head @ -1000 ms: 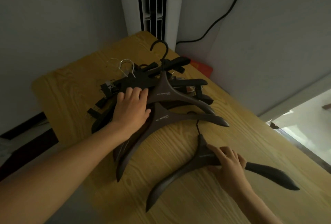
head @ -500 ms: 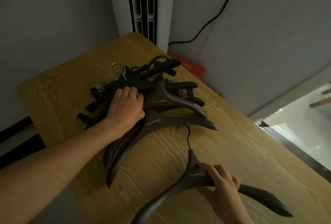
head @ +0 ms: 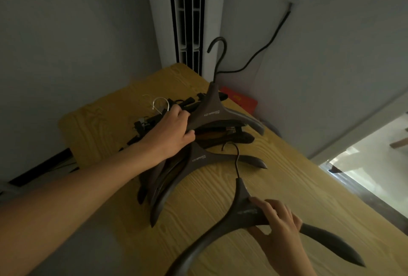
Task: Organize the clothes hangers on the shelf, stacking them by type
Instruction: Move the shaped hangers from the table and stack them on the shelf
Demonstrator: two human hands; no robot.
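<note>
On the yellow wooden shelf top (head: 276, 187) lies a pile of dark hangers. My left hand (head: 171, 132) grips the left arm of one wide brown coat hanger (head: 216, 110) and holds it tilted up off the pile, its hook pointing at the wall. Another wide brown hanger (head: 198, 163) lies flat just below it. Thin black clip hangers (head: 145, 125) with silver hooks sit behind my left hand, partly hidden. My right hand (head: 278, 220) holds a third wide brown hanger (head: 240, 216) at its neck, near the front edge.
A white standing air conditioner (head: 187, 17) rises behind the shelf's far corner, with a black cable (head: 265, 48) running up the wall to a socket. A red packet (head: 240, 99) lies at the back edge. The floor drops away on the right.
My left hand has closed on the top wide hanger and lifted it off the pile. My right hand has drawn its hanger nearer to me.
</note>
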